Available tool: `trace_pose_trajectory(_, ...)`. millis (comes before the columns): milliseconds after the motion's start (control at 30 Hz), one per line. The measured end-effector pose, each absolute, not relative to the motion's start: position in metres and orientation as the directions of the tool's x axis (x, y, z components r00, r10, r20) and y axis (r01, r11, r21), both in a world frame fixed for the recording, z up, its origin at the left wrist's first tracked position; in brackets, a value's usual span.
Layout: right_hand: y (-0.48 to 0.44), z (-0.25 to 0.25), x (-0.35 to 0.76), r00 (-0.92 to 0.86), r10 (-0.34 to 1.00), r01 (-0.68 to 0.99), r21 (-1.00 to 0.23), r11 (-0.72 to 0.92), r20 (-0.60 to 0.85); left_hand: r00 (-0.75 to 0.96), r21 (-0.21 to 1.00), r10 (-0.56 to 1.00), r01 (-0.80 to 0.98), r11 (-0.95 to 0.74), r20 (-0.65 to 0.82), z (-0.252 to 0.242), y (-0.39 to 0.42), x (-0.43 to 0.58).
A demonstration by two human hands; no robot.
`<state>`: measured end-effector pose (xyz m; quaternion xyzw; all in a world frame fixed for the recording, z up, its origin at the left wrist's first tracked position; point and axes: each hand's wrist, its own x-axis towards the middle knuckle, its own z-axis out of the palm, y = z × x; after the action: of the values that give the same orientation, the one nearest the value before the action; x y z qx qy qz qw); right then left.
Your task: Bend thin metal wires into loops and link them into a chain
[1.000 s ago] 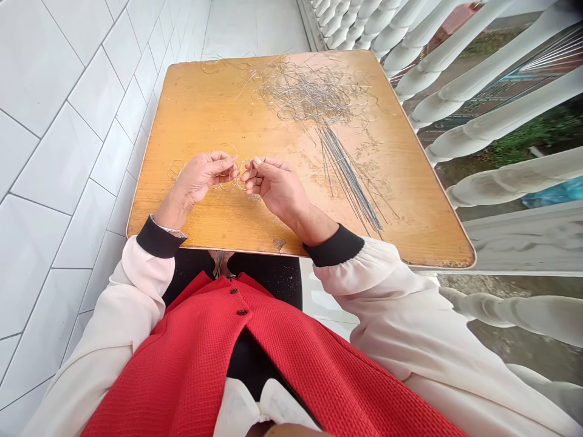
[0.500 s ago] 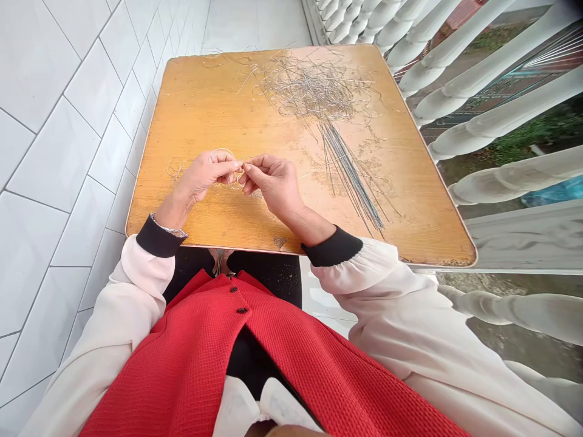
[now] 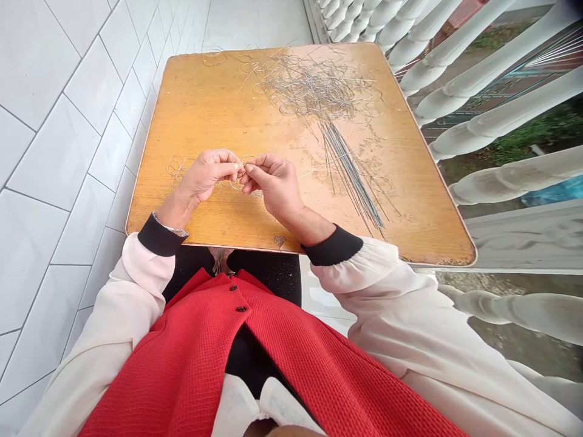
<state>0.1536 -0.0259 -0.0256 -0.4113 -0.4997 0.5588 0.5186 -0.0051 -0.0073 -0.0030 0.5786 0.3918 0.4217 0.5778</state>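
Over the near left part of the wooden table my two hands meet, fingertips almost touching. My left hand [image 3: 213, 173] pinches a thin pale wire [image 3: 223, 150], which curls in loops above and below the fingers. My right hand [image 3: 272, 180] is closed too, thumb against forefinger on the same wire; a straight end of it seems to stick out to the right of the hand. Just left of my left hand lies a small loose coil of wire [image 3: 175, 170]. What sits exactly between the fingertips is too small to make out.
A tangled heap of thin wire [image 3: 314, 88] covers the far right of the table [image 3: 200, 109]. A bundle of straight dark rods [image 3: 350, 173] lies below it, pointing toward me. White tiled wall [image 3: 54, 158] runs along the left, a white balustrade [image 3: 492, 133] along the right.
Almost nothing differs. Both hands keep their pinch on the wire in the same place, with only a tiny shift of the fingers.
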Motion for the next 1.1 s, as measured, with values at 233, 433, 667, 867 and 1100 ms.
trace_pose_trajectory(233,-0.023,-0.025,0.156,-0.136,0.991,-0.206,-0.978,-0.020,0.009,0.371,0.995,0.929,-0.090,0.036,0.000,-0.003,-0.004,-0.010)
trace_pose_trajectory(433,-0.015,-0.029,0.162,-0.073,0.997,-0.232,-0.973,-0.022,-0.005,0.355,0.993,0.934,-0.079,0.082,-0.049,-0.004,-0.002,-0.014)
trace_pose_trajectory(667,-0.019,-0.024,0.162,-0.083,0.996,-0.261,-0.964,-0.039,-0.018,0.323,0.992,0.946,-0.102,0.072,-0.036,-0.011,-0.001,-0.011)
trace_pose_trajectory(867,-0.019,-0.024,0.162,-0.114,0.993,-0.211,-0.976,-0.046,-0.022,0.304,1.000,0.953,-0.012,0.009,-0.005,-0.012,0.000,-0.013)
trace_pose_trajectory(1100,-0.015,-0.033,0.161,-0.143,0.986,-0.157,-0.986,0.061,0.084,0.341,0.986,0.940,0.160,-0.056,-0.002,-0.005,-0.004,-0.015)
